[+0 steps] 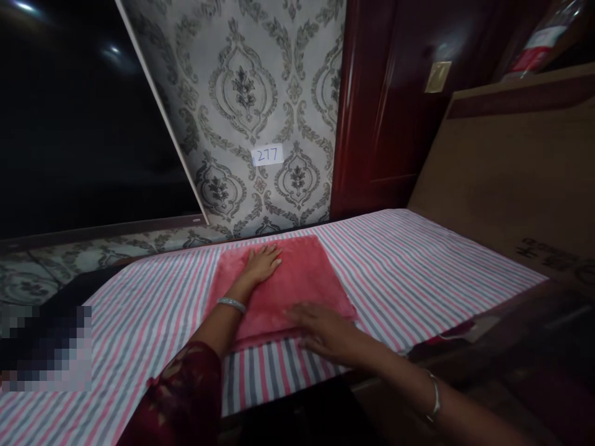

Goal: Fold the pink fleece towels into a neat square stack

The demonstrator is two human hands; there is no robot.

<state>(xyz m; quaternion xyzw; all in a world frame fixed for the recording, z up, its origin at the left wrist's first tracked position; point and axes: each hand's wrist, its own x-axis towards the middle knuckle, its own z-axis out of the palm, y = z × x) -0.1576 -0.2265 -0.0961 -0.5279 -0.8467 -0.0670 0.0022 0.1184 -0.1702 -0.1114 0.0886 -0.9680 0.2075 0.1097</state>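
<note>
A red plush cloth (307, 272), folded into a rough rectangle, lies flat on a striped sheet (395, 260). My left hand (263, 263) rests palm down on the cloth's upper left part, its fingers stretched out. Over the near edge of the cloth is my right hand (320, 328), slightly blurred, with fingers extended and apart. I cannot tell whether its palm presses on the fabric. Neither hand grips anything.
A large cardboard box (506, 173) stands at the right, with a bottle (542, 46) behind its top. A dark television screen (88, 118) is at the left. Patterned wallpaper (297, 74) with a paper label (267, 154) rises behind the sheet.
</note>
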